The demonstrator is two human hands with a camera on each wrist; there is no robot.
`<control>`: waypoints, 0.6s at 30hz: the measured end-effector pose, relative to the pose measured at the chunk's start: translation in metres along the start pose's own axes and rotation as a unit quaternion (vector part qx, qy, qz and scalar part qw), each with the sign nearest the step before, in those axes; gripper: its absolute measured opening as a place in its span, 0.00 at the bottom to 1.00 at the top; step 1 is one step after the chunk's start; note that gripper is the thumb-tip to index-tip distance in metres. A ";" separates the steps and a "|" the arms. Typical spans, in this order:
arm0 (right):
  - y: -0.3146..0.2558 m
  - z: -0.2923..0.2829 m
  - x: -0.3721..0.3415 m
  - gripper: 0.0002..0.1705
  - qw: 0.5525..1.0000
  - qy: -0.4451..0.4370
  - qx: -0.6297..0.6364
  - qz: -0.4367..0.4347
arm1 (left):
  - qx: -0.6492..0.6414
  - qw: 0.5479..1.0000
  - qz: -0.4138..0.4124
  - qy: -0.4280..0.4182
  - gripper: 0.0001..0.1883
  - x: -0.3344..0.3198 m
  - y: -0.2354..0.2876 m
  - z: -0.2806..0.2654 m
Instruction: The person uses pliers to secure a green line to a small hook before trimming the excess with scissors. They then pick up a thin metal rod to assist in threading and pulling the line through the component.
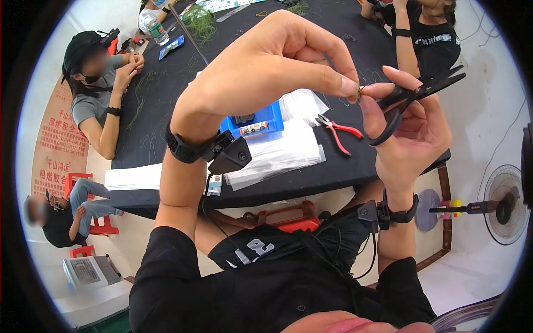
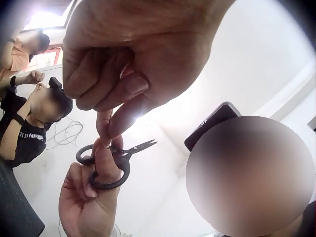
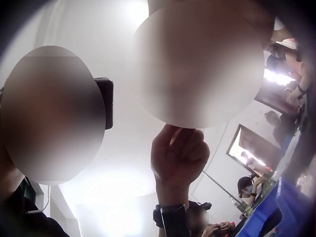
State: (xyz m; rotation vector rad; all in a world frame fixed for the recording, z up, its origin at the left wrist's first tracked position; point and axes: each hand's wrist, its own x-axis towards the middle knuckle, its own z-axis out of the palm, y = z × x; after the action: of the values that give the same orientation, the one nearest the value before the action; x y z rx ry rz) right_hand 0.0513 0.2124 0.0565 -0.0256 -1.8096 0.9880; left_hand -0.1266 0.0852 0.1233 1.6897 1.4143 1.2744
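My left hand [image 1: 272, 69] is raised over the table, and its thumb and index fingertip pinch a tiny dark-greenish bit [image 1: 360, 90], too small to tell its kind. Directly opposite, my right hand [image 1: 413, 130] has thumb and index fingertip at that same bit. Black-handled scissors [image 1: 397, 108] hang in the right hand, one loop around its thumb, blades slightly apart and pointing away from the bit. In the left wrist view the scissors [image 2: 123, 160] show below the meeting fingertips. The right wrist view shows my left hand [image 3: 180, 155]; a blur covers the right.
On the black-covered table [image 1: 166, 105] lie red-handled pliers [image 1: 340, 133], clear plastic bags [image 1: 283, 152] and a blue tray [image 1: 272, 119] with a labelled tube. Green line tangles [image 1: 199, 23] and a water bottle [image 1: 155, 29] are farther back. Other people sit around the table.
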 end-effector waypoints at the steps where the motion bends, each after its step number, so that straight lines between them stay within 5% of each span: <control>1: 0.000 0.000 0.000 0.26 1.000 -0.001 0.004 -0.003 | -0.001 1.000 0.001 0.000 0.11 0.000 -0.001 0.000; 18: 0.007 0.002 0.001 0.23 0.999 0.013 0.032 0.005 | 0.006 0.999 -0.026 -0.034 0.10 0.000 -0.003 -0.003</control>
State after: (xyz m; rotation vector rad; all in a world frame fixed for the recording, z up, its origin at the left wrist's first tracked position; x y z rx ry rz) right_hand 0.0465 0.2166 0.0525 -0.0077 -1.7536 1.0480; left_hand -0.1308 0.0853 0.1221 1.6790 1.4190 1.1704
